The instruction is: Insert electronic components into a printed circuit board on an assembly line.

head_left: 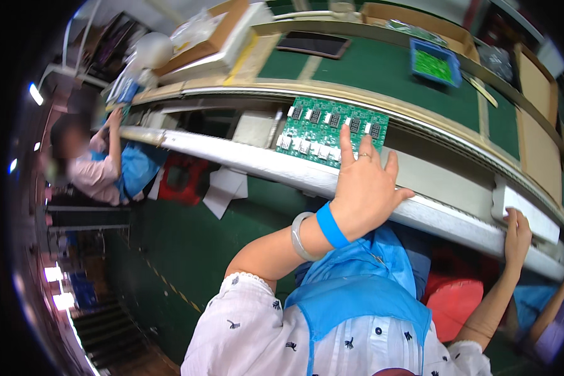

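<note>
A green circuit board panel [323, 135] with several small digit displays and white connectors lies across the conveyor track. My left hand [365, 182] reaches over its right part, fingers spread and fingertips on the board near the displays. On that wrist are a blue band and a pale bangle. Farther right, my right hand [517, 238] is at the near side of a long white block [527, 212] lying along the track. Its fingers are bent together against the block's edge; their tips are partly hard to make out.
A white rail [232, 151] edges the track. Beyond it, the green bench [370, 75] holds a phone [313, 44], a blue tray [413, 62] of small green parts, and cardboard boxes [413, 15]. A co-worker [97, 156] sits at left; another person's arm [554, 307] shows at the right edge.
</note>
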A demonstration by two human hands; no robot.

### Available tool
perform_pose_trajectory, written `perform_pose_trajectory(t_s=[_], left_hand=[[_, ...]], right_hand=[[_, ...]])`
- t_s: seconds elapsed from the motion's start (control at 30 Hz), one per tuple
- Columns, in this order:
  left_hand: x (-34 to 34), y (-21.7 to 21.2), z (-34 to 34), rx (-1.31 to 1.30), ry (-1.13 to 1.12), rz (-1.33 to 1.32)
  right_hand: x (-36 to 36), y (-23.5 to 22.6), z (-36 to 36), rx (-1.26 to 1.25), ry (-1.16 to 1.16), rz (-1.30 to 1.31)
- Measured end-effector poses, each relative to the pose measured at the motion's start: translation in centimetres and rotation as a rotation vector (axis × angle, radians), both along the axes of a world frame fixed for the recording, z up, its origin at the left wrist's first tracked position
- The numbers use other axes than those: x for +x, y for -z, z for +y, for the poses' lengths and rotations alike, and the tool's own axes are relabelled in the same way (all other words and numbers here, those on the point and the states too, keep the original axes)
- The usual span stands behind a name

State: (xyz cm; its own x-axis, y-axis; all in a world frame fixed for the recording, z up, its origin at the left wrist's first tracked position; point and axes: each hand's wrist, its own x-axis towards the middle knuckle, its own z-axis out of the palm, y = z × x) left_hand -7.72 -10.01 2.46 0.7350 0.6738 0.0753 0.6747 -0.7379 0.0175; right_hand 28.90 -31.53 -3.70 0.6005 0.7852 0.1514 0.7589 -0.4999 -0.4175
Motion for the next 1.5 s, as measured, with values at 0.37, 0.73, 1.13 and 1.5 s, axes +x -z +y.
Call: perform_pose_trajectory(t_s=[0.37,0.73,1.13,1.5], left_hand=[[6.1,0.6,-2.3,-0.234,0.464,-0.354],[12.6,-1.9,18.3,0.262,0.246,-0.413],[18.1,1.1,23.2,0.32,0.132,-0.189],[15.7,-2.0,21.6,0.042,0.185,-0.448]], right_hand=[[-3.3,-2.9,3.7,0.152,-0.059,0.144],[-3.4,-8.6,23.8,0.313,-0.611,-0.246],[-6.8,-7.4,34.7,-0.102,-0.445,-0.598],[-8.0,-7.7,33.7,0.078,-0.345,-0.428]])
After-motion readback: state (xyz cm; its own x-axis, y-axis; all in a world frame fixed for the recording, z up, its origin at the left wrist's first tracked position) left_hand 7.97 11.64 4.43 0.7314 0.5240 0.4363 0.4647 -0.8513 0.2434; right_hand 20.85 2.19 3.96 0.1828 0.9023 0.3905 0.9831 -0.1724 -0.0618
